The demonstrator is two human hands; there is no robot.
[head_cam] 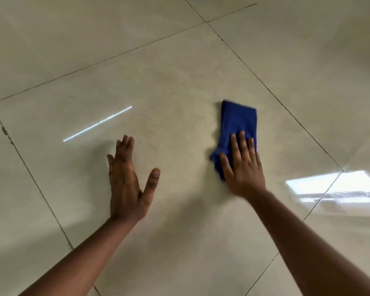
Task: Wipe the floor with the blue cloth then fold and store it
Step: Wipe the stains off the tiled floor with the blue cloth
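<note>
Right hand (242, 167) flat, fingers straight, pressing folded blue cloth (237, 127) onto tiled floor (179, 71). Left hand (126, 184) open, fingers extended, holding nothing, well apart from cloth.

The scene is lit evenly by soft, bright daylight. A glossy tiled floor (179, 92) is shown, and glare is seen on it in two places: a thin bright streak (97, 124) toward the left, and a broad window reflection (333, 186) near the right edge. Soft, diffuse shadows are cast on the floor beneath both forearms and beside the left hand (126, 182). Slight motion blur is noticed at the edges of the blue cloth (238, 122) and around the right hand (244, 165). The grout lines are bowed toward the frame edges by wide-angle distortion, and overall sharpness is moderate.
</note>
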